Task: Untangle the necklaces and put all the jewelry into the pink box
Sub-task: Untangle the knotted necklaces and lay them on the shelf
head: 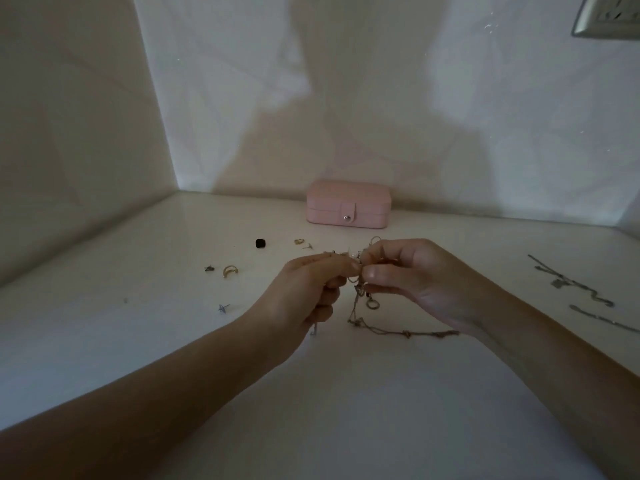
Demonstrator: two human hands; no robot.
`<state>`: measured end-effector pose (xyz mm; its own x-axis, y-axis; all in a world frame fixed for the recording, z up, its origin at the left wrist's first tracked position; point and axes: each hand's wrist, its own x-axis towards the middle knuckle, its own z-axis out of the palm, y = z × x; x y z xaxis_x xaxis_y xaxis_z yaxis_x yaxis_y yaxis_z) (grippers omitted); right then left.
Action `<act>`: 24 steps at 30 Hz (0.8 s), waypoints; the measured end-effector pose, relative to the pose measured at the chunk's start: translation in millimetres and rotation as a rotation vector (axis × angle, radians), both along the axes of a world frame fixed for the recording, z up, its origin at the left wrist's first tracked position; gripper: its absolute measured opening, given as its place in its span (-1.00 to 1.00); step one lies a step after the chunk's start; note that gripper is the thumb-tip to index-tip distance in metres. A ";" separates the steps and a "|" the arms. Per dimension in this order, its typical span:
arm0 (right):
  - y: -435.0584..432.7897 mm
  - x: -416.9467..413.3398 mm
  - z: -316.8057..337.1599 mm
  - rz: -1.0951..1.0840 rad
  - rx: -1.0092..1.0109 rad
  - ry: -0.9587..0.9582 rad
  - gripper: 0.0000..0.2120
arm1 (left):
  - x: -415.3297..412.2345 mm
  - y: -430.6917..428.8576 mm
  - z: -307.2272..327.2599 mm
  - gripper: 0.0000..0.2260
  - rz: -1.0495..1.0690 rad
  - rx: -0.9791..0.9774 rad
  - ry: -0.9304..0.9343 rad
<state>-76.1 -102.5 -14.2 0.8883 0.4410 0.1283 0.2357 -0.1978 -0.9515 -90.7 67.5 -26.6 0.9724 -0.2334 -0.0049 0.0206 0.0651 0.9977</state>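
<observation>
A knot of thin gold necklaces (362, 299) hangs between my two hands above the white surface. My left hand (308, 289) pinches the left side of the tangle. From the right, my right hand (408, 271) pinches it too. A loose length of chain trails down onto the table toward my right wrist. The pink box (348, 207) stands closed, snap fastened, against the back wall. Two silver necklaces (571, 284) lie stretched out at the far right.
Small pieces lie scattered at left: a gold ring (229, 270), a dark earring (209, 268), a silver stud (222, 308), a black square piece (260, 243), and gold studs (302, 242). Walls close in the surface at the left and back.
</observation>
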 end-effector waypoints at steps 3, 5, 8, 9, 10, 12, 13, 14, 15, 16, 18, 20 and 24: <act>2.3 -1.2 0.8 -0.061 -0.134 -0.182 -0.92 | -1.4 -4.2 -3.5 -0.75 -0.023 -0.028 -0.003; 3.4 -1.5 0.4 -0.112 -0.092 -0.206 -0.89 | -1.0 -5.5 -2.7 -0.73 -0.022 -0.029 -0.041; 5.3 0.2 -1.2 -0.136 0.070 -0.068 -0.85 | -1.4 -6.3 -0.9 -0.83 -0.017 -0.012 -0.087; 6.6 1.3 -2.3 -0.122 0.118 -0.004 -0.83 | -1.8 -6.6 -1.3 -0.86 -0.013 0.006 -0.095; 8.0 1.4 -3.1 -0.106 0.156 0.052 -0.81 | -2.2 -7.2 -2.1 -0.87 -0.009 0.030 -0.104; 10.9 2.0 -5.4 -0.098 0.222 0.132 -0.77 | -2.6 -9.7 -4.4 -0.87 -0.004 0.068 -0.115; 11.9 1.5 -5.8 -0.105 0.240 0.155 -0.76 | -2.6 -11.1 -5.2 -0.85 -0.004 0.074 -0.110; 13.1 0.7 -6.8 -0.114 0.238 0.159 -0.76 | -2.3 -12.1 -6.0 -0.83 0.000 0.080 -0.104; 13.8 0.6 -8.7 -0.127 0.200 0.127 -0.76 | -1.9 -12.6 -6.8 -0.81 0.008 0.086 -0.100; 13.7 0.1 -10.7 -0.149 0.120 0.054 -0.78 | -1.6 -13.0 -7.6 -0.79 0.021 0.087 -0.098; 13.1 -0.6 -11.5 -0.204 -0.039 -0.118 -0.80 | -1.9 -12.8 -8.8 -0.80 0.047 0.064 -0.091; 10.1 0.1 -9.8 -0.222 -0.088 -0.238 -0.79 | -2.5 -12.2 -9.1 -0.84 0.069 0.021 -0.084; 6.6 1.3 -4.3 -0.269 -0.129 -0.438 -0.91 | -1.6 -9.5 -5.7 -0.85 0.072 -0.097 -0.072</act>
